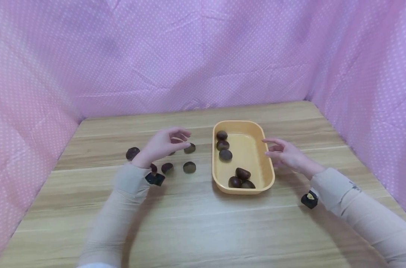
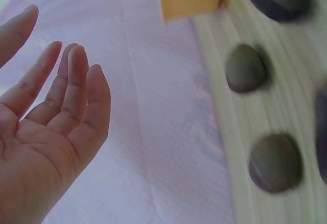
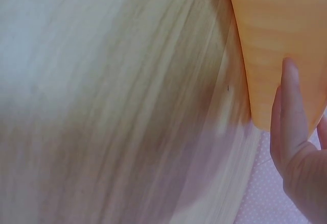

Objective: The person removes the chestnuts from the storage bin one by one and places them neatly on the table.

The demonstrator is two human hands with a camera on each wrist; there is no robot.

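My left hand [image 1: 166, 143] hovers over the left part of the table with its fingers loosely bent and nothing in them; in the left wrist view its palm [image 2: 46, 137] shows bare. Beneath and around it lie several dark brown chestnuts, among them one chestnut [image 1: 189, 167] nearer the front and another chestnut [image 1: 190, 148] just past the fingertips. To the right stands a yellow-orange plastic tub [image 1: 243, 191]. Inside are three chestnuts along its left wall and three bunched at the front end. My right hand [image 1: 288, 154] has its fingertips at the tub's right rim, fingers extended along the outer wall [image 3: 276, 40].
The wooden table [image 1: 189, 227] ends at the back against a pink dotted curtain [image 1: 203, 74], which also hangs on both sides. A black wrist mount [image 1: 155, 179] under the left wrist overlaps a chestnut [image 1: 153, 168] in the head view.
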